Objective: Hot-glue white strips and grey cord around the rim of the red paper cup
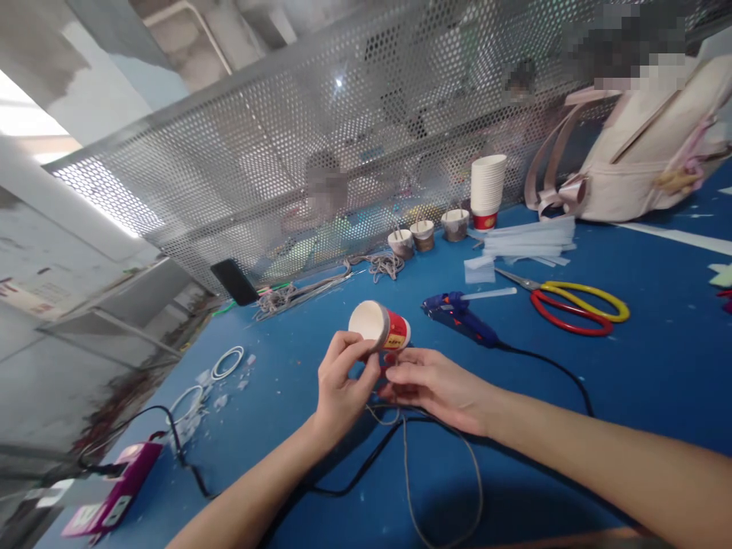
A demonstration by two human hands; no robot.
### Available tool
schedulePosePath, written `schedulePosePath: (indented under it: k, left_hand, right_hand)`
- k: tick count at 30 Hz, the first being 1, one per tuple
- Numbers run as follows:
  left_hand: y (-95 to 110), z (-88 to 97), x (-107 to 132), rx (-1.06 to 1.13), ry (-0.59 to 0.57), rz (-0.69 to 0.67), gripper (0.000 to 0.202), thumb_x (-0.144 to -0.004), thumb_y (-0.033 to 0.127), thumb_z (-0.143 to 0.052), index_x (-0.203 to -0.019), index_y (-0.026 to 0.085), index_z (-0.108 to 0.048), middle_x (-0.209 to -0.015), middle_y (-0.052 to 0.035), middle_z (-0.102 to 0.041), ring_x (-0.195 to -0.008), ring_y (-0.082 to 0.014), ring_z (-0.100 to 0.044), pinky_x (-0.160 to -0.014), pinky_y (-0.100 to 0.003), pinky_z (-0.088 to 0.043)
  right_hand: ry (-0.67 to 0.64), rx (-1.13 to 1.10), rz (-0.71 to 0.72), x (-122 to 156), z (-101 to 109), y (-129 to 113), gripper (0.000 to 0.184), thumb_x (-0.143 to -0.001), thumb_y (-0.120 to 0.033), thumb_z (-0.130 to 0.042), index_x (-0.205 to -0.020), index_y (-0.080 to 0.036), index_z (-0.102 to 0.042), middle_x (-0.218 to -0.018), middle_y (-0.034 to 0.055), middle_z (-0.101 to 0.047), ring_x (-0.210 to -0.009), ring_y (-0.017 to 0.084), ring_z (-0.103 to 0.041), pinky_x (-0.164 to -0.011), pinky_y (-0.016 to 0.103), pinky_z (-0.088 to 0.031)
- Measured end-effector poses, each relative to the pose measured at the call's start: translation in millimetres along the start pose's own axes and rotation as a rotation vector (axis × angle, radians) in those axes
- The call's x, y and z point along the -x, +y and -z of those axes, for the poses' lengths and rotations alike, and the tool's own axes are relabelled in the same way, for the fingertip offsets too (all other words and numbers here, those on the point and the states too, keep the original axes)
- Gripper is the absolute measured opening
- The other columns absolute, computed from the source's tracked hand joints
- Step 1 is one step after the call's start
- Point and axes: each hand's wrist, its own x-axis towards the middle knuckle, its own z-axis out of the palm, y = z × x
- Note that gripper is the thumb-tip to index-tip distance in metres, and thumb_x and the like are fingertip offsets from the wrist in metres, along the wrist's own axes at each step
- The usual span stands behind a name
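A paper cup (394,329) with a red printed band lies tipped on its side in the air, its white mouth facing left toward me. Grey cord is wound around it near the rim. My left hand (346,377) grips the cup at the rim, thumb and fingers closed. Close under the cup's base is my right hand (428,385), its fingers curled together around the cord. From between the hands the loose grey cord (407,473) hangs in a long loop over the blue table. The exact pinch of the right fingertips is partly hidden.
A blue glue gun (466,320) with a glue stick lies right of the cup, near red-and-yellow scissors (572,305). Behind stand stacked cups (487,191), cord-wrapped cups (423,235), white strips (529,240) and a backpack (634,168). A power strip (117,488) sits left.
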Motion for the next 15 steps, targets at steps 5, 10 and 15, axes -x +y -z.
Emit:
schedulePosePath:
  k: [5,10,15]
  left_hand:
    - [2,0.3,-3,0.002,-0.053,0.116,0.011,-0.077,0.013,-0.057,-0.081,0.018,-0.065,-0.076,-0.0006,-0.056,-0.062,-0.0097,-0.053,-0.053,-0.020,-0.042]
    - [6,0.8,-5,0.181,-0.202,0.399,0.010,-0.076,0.017,-0.055,-0.075,0.017,-0.065,-0.070,-0.0001,-0.055,-0.059,-0.0101,-0.051,-0.052,-0.020,-0.041]
    - [13,2.2,-8,0.330,-0.307,0.590,0.011,-0.074,0.020,-0.056,-0.072,0.015,-0.066,-0.064,0.0018,-0.052,-0.053,-0.0092,-0.048,-0.051,-0.022,-0.041]
  right_hand:
    - [0.157,0.355,0.062,9,9,-11,0.013,-0.075,-0.027,-0.064,-0.077,-0.016,-0.059,-0.064,-0.0036,-0.055,-0.041,0.003,-0.033,-0.041,0.020,-0.028]
    - [0.198,0.889,0.513,11,19,-17,0.014,-0.081,-0.023,-0.055,-0.075,-0.016,-0.066,-0.069,0.0000,-0.062,-0.060,0.010,-0.051,-0.056,0.022,-0.037]
    - [0.292,1.103,0.751,10,22,-17,0.014,-0.081,-0.020,-0.055,-0.076,-0.017,-0.068,-0.065,-0.0003,-0.058,-0.056,0.010,-0.047,-0.053,0.023,-0.034]
